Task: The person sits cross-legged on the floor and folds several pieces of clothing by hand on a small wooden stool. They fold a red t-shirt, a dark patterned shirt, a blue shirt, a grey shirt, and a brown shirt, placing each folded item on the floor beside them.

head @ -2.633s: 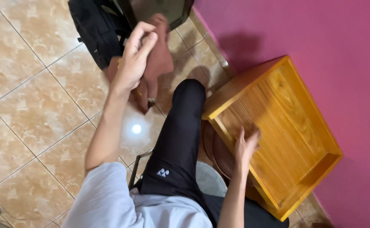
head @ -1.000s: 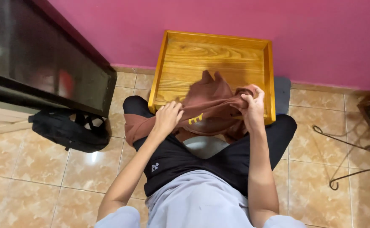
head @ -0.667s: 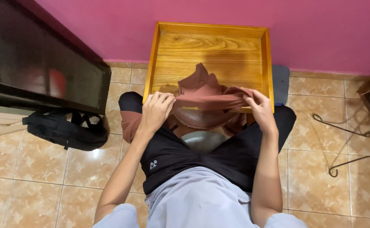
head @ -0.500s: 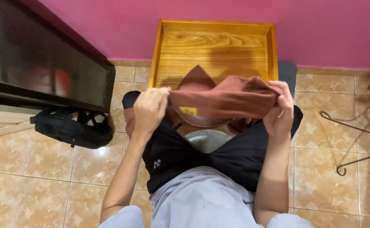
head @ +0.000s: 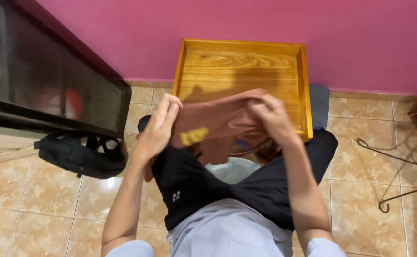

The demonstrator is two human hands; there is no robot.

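Bare wood of the tray (head: 241,66) lies open ahead, walled by its raised rim. A dark cabinet (head: 51,90) and black bag (head: 80,154) crowd the left; tiled floor (head: 361,157) right stays open.

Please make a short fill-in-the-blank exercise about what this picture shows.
1. Both hands hold a brown ____ with a yellow label.
2. The left hand and the right hand hold it above the person's ____.
3. The tray is made of ____.
4. The backpack is ____ in colour.

Missing words: cloth; lap; wood; black
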